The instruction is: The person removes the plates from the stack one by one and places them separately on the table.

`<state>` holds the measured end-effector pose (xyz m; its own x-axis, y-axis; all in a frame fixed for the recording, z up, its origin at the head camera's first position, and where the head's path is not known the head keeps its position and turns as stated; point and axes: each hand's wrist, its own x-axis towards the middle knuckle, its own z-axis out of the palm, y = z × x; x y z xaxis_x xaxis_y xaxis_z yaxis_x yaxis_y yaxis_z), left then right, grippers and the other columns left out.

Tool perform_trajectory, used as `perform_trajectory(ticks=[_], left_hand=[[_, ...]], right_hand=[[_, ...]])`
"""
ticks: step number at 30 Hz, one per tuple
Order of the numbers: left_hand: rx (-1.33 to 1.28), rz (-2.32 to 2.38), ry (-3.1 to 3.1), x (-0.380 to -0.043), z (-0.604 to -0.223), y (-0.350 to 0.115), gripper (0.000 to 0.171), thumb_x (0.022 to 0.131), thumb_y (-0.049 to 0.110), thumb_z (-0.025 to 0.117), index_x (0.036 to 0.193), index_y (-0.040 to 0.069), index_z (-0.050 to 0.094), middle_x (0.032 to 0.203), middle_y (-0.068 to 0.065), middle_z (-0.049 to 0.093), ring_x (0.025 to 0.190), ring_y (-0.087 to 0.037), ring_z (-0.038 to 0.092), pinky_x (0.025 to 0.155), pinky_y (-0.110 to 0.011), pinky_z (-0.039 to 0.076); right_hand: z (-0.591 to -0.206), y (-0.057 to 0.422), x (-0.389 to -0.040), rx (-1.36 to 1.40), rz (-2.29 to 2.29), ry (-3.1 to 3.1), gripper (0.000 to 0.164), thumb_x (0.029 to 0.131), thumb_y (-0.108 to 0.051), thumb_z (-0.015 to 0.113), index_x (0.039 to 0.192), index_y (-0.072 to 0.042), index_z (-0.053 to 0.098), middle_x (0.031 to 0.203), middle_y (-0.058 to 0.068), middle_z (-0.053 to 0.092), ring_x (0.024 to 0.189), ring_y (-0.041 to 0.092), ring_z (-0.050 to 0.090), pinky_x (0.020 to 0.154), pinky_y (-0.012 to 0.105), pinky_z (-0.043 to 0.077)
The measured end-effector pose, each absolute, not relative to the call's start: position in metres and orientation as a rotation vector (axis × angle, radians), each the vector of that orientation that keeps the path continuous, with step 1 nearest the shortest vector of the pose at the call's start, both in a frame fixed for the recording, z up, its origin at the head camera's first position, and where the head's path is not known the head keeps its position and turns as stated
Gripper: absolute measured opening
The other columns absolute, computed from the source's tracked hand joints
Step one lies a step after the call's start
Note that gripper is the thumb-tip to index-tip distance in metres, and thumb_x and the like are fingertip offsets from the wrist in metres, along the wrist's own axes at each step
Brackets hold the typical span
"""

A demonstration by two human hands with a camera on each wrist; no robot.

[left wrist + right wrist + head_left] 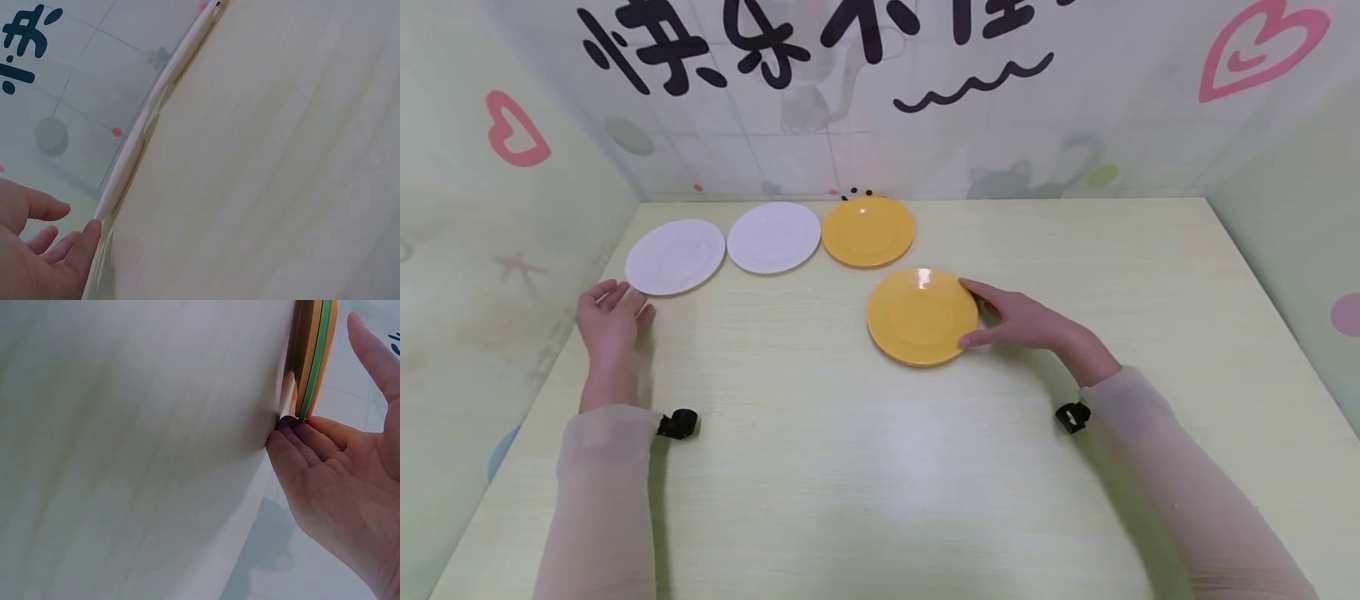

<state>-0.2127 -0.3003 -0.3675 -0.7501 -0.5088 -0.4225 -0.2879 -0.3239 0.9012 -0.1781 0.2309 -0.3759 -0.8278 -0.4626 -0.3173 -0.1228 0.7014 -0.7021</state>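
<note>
My right hand (1018, 321) is at the right rim of a yellow plate (917, 321), its thumb over the near edge and its other fingers curled round the far part of the rim. From the right wrist view, this is a stack, with a green plate (318, 362) between orange-yellow ones; the fingertips (290, 425) are under its edge, close to the tabletop. My left hand (612, 321) is loosely bent beside the leftmost white plate (675, 257), with a fingertip at or very near its rim. It holds nothing.
Along the back of the pale wooden table (790, 483), a second white plate (773, 237) and another yellow plate (868, 232) continue the row from the leftmost plate. A printed backdrop (865, 150) rises behind the table. Pale side panels (490, 250) flank it.
</note>
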Motion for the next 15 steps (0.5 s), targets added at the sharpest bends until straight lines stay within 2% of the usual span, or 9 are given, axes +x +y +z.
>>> perform_trajectory(ticks=[7, 15], left_hand=[[0.962, -2.249, -1.684, -0.207, -0.36, -0.296, 0.059, 0.091, -0.006, 0.065, 0.14, 0.018, 0.042, 0.124, 0.008, 0.054, 0.102, -0.007, 0.059, 0.082, -0.014, 0.06], [0.898, -2.262, -1.66, -0.206, -0.356, -0.29, 0.054, 0.089, -0.01, 0.064, 0.135, 0.015, 0.046, 0.117, 0.004, 0.058, 0.093, -0.008, 0.061, 0.073, -0.015, 0.061]], right_hand=[[-0.375, 0.23, -0.178, -0.453, -0.948, 2.436, 0.1, 0.087, -0.043, 0.075, 0.16, -0.011, 0.015, 0.166, 0.013, 0.022, 0.152, 0.034, 0.024, 0.127, 0.055, 0.021], [-0.375, 0.229, -0.178, -0.435, -0.944, 2.431, 0.101, 0.087, -0.044, 0.076, 0.16, -0.012, 0.015, 0.166, 0.013, 0.021, 0.152, 0.034, 0.024, 0.127, 0.055, 0.021]])
